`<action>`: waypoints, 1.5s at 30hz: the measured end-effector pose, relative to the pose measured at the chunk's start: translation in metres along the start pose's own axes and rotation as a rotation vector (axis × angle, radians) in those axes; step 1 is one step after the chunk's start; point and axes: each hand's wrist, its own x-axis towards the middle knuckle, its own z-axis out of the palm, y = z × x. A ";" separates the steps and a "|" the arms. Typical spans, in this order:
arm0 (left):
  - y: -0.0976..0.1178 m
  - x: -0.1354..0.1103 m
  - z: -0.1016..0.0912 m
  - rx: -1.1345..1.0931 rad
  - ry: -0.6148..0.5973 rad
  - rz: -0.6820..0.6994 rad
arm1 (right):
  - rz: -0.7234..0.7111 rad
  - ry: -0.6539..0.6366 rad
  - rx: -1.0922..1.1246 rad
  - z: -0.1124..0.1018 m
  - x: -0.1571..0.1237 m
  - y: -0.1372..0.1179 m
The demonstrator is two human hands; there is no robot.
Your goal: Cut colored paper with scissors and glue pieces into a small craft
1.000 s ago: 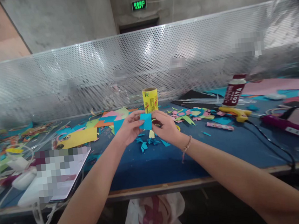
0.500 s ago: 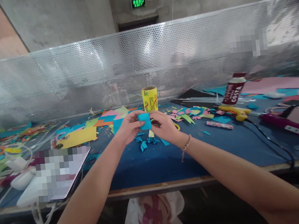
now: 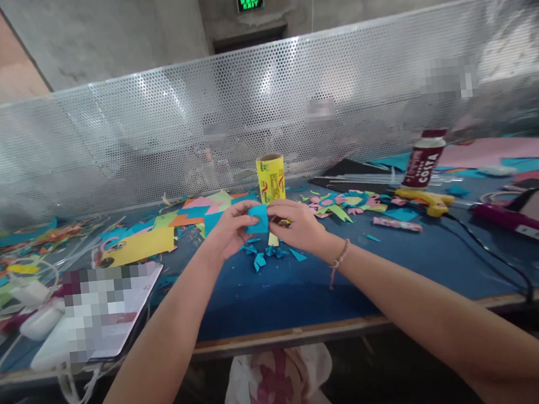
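From far off, I look down at the two hands over the table (image 3: 279,306). My left hand (image 3: 242,225) pinches a small blue paper (image 3: 258,221), with its thumb on the near side. The paper is in the middle, up above the table, between both hands. My right hand (image 3: 288,220) has bent fingers, and their tips are at the paper's right edge. I cannot tell if they pinch it too. A band (image 3: 340,260) goes around the right wrist.

Folded blue bits (image 3: 259,261) lie just below the paper in my view. On the far side, a yellow tube (image 3: 271,179) stands up behind the hands. To the left lie a yellow sheet (image 3: 145,246) and, nearer, a flat screen (image 3: 135,313). To the right lies a yellow glue gun (image 3: 424,201), with a bottle (image 3: 424,160) standing just past it.
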 end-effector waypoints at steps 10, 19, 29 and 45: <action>0.003 -0.002 0.002 -0.010 0.036 -0.081 | 0.024 -0.034 0.019 -0.001 -0.002 0.000; -0.004 0.003 -0.002 -0.109 -0.015 -0.098 | 0.015 -0.050 0.001 0.000 -0.001 0.001; 0.003 -0.001 0.004 -0.079 0.006 -0.097 | -0.013 -0.014 -0.069 0.001 -0.001 0.002; 0.003 0.000 0.005 -0.046 0.046 -0.123 | -0.034 -0.020 -0.110 0.002 -0.003 0.006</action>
